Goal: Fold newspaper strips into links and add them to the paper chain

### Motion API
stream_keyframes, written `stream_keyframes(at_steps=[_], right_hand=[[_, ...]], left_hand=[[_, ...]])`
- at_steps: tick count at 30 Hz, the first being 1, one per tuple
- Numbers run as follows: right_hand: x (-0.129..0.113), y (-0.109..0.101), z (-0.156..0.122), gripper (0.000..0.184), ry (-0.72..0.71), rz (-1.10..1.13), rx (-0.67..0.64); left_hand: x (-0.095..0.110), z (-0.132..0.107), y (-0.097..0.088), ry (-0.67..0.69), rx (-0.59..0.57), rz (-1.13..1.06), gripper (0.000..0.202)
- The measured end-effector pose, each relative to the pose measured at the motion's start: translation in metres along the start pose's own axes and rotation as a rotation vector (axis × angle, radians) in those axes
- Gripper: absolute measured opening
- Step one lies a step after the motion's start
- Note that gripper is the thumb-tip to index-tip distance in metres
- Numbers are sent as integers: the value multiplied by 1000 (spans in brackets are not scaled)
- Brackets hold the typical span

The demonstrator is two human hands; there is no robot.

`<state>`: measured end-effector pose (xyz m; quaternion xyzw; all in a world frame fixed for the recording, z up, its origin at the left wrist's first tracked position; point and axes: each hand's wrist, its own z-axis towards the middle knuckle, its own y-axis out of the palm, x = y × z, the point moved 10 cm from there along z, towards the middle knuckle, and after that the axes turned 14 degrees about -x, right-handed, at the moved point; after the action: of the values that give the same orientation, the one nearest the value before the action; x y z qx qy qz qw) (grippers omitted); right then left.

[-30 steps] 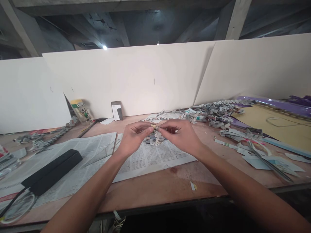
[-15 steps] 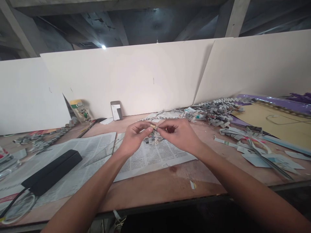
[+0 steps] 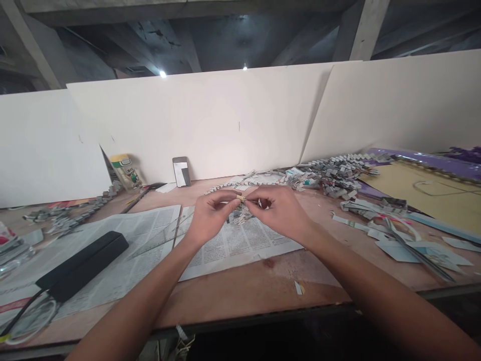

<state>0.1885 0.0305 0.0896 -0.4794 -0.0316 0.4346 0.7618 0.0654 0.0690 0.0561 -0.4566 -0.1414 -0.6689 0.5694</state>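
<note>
Between my two hands is a small yellowish folded paper piece (image 3: pixel 240 199), pinched by the fingertips above the newspaper. My left hand (image 3: pixel 213 213) grips its left side with thumb and forefinger. My right hand (image 3: pixel 280 208) pinches its right end, the thumb close to the left thumb; the fingers partly hide the piece. Just below the fingertips lie several small folded newsprint pieces (image 3: pixel 238 215), partly covered by the hands. Under them spreads a newspaper sheet (image 3: pixel 240 243) on the wooden table (image 3: pixel 233 303).
A black box-shaped device (image 3: pixel 84 263) with cables lies left, near a clear set square (image 3: pixel 160 235). A phone (image 3: pixel 182 172) and a yellow-lidded container (image 3: pixel 126 171) stand at the back. Folded-paper chains (image 3: pixel 338 175) heap at back right; scissors (image 3: pixel 419 250) lie among paper scraps (image 3: pixel 402 250).
Both hands stay together at the same place, with the fingertips slightly shifted on the small paper piece. The whole view has moved slightly.
</note>
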Motion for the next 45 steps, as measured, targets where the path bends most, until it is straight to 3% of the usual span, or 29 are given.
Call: stream_keyframes(at_steps=[7,12,17,30,38,45], right_hand=[[15,2,-2,12,8,212,89],[24,8,0,7,58,308,51],[27,9,-1,9,66,348,21],[12,2,-7,13,-21,225,115],[9,-2,-12,13,-58,149,206],[7,-4,-12,13,-75,117,212]], left_hand=[[-5,1,-1,-50,-4,-62,21],[-6,1,2,-96,-52,-30,33],[-1,3,7,-65,-124,-23,19],[1,2,1,-55,-81,-33,19],[6,2,0,-48,-91,30,23],[8,3,4,-45,-126,30,25]])
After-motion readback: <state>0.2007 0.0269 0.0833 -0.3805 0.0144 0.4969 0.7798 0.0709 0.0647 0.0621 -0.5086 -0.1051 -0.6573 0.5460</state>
